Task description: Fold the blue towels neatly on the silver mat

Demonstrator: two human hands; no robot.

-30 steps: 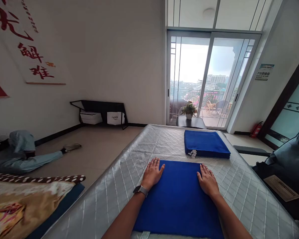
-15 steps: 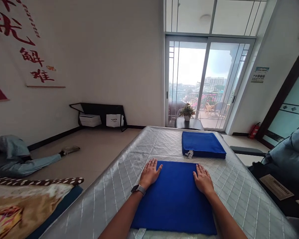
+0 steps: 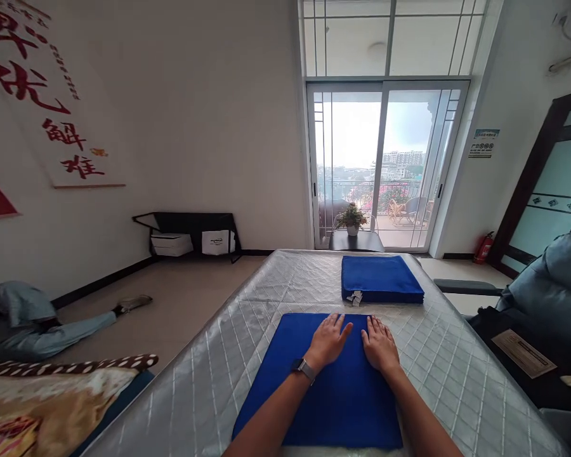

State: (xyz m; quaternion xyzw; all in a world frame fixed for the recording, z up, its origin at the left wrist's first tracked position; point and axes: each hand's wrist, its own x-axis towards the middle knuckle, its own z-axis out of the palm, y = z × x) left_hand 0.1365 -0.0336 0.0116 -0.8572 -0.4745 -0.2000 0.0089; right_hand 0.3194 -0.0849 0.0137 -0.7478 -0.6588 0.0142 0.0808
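Note:
A blue cloth (image 3: 309, 406) lies flat and smooth on the silver quilted cover (image 3: 209, 374) in front of me. My left hand (image 3: 328, 341), with a watch on its wrist, rests palm down on the cloth's upper middle, fingers stretched out. Flat on the upper right edge of the same cloth is my right hand (image 3: 380, 343), its fingers extended too. Beyond both hands sits a neat stack of folded blue cloths (image 3: 380, 276), with white tags showing at its near left corner.
To the left are a patterned blanket (image 3: 76, 406) and a person's leg (image 3: 85, 327) on the floor. A dark padded chair (image 3: 559, 285) stands at the right. Past the far end are a small table with a potted plant (image 3: 353, 219) and glass sliding doors.
My left hand has moved right, from the cloth's left edge to its upper middle. The right hand stays near the right edge. The view has tilted slightly up.

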